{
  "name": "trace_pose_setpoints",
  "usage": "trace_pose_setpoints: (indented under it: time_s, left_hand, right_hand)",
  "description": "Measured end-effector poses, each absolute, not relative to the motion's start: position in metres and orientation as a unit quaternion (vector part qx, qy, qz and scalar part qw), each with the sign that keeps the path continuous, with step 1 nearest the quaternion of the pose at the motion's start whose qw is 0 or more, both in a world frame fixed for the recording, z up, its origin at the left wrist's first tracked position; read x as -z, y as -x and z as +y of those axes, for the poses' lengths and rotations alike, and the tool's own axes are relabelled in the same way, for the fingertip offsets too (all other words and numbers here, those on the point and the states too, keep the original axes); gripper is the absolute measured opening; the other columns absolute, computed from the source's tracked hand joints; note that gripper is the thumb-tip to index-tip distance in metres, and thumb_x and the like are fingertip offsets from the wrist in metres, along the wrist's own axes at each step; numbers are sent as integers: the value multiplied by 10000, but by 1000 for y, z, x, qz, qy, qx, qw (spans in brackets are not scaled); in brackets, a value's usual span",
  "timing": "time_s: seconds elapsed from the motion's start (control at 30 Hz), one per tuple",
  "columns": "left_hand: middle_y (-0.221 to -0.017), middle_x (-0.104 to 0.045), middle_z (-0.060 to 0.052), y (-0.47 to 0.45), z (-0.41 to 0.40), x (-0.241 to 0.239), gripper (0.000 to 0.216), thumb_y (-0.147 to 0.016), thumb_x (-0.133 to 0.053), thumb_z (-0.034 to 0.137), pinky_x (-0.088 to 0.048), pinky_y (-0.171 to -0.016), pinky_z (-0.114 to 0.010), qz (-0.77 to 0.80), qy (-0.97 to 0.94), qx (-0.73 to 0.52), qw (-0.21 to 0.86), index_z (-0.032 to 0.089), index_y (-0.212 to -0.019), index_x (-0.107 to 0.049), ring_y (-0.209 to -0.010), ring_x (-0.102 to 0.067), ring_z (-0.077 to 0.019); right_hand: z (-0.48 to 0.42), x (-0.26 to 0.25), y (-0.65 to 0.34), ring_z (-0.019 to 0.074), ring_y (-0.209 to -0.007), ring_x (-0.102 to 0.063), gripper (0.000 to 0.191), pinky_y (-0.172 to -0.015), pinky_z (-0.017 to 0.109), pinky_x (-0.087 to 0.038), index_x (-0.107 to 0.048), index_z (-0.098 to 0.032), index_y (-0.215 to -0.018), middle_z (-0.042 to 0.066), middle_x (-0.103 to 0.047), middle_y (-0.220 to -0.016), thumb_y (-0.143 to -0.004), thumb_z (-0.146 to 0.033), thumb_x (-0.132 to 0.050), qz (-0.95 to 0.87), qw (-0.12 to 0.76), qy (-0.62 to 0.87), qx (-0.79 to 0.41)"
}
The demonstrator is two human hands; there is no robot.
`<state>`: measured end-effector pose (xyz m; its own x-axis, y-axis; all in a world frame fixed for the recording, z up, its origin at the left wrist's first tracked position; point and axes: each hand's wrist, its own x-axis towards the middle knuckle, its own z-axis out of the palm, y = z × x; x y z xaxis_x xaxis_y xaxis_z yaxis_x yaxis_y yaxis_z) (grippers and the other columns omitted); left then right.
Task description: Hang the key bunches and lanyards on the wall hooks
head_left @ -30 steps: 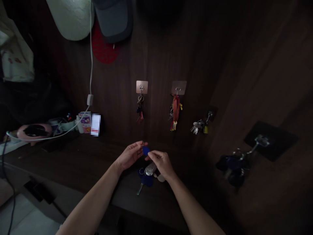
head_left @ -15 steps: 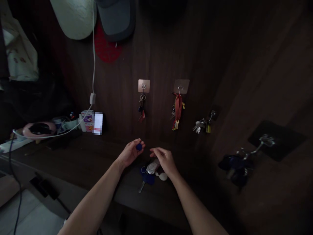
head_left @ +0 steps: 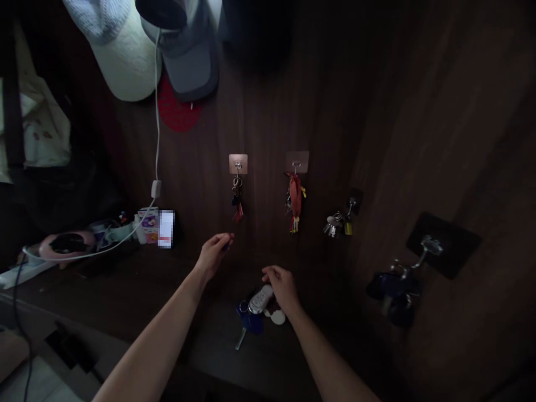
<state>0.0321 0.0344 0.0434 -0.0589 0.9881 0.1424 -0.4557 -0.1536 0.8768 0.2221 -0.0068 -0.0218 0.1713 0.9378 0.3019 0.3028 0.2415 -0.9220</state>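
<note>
My left hand (head_left: 213, 254) is pinched closed around a small blue key fob (head_left: 226, 245), mostly hidden by the fingers, a little above the shelf. Lower right, my right hand (head_left: 282, 285) hovers by the loose keys with its fingers curled together and nothing showing in them. Below it on the shelf lies a bunch with a silver remote fob (head_left: 261, 299), a blue-headed key (head_left: 250, 322) and a white round tag (head_left: 277, 317). On a wall hook above my left hand hangs a key bunch (head_left: 237, 201) with a red piece.
More keys hang from hooks: one bunch with a red strap (head_left: 295, 195), silver keys (head_left: 334, 224) and dark blue fobs (head_left: 396, 290) at right. Caps (head_left: 188, 70) hang above. A white cable (head_left: 157, 123) runs down to the cluttered left of the shelf (head_left: 138, 296).
My left hand has moved left and turned, so the blue fob is now mostly covered. The right hand stays by the loose keys. The camera view has tilted up slightly.
</note>
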Motion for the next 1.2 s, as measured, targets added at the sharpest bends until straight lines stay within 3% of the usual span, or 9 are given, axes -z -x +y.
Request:
trace_pose_setpoints:
  time_s: [0.17, 0.33, 0.47, 0.8, 1.2]
  left_hand:
    - [-814, -690, -43, -35, 61, -99, 375, -568, -760, 285, -480, -719, -254, 387, -444, -694, 414, 154, -898, -638, -725, -625, -119]
    - [-871, -692, -44, -41, 80, -147, 262, -631, -686, 290, -460, -802, -271, 431, -538, -702, 180, 157, -856, -671, -851, -619, -156]
    - [-849, -696, -36, -51, 90, -170, 230, -658, -657, 274, -460, -782, -262, 449, -570, -683, 80, 170, -861, -679, -826, -623, -155]
    - [-887, -702, -43, -71, 103, -186, 214, -675, -649, 225, -457, -800, -260, 508, -552, -660, 42, 178, -880, -686, -847, -631, -167]
    - [-968, -695, -41, -68, 112, -154, 340, -668, -655, 147, -473, -855, -273, 481, -527, -693, 105, 190, -1005, -639, -916, -635, -160]
  right_hand:
    - [-9, 20, -222, 185, -623, -624, 304, -549, 246, -415, -666, -181, -719, 35, -656, -590, -766, -381, -442, -586, 530, 539, -291]
    - [-9, 20, -222, 189, -631, -629, 318, -569, 249, -424, -655, -178, -713, 43, -653, -584, -778, -388, -425, -599, 529, 531, -283]
    - [-9, 21, -222, 189, -639, -632, 312, -580, 249, -426, -655, -183, -713, 44, -662, -594, -782, -380, -425, -601, 521, 537, -279]
    - [-7, 26, -223, 182, -649, -640, 316, -593, 242, -433, -664, -185, -729, 40, -668, -603, -787, -389, -430, -607, 514, 540, -276]
    - [-10, 21, -222, 183, -644, -632, 301, -589, 246, -421, -654, -187, -717, 38, -661, -596, -784, -373, -427, -605, 510, 542, -283]
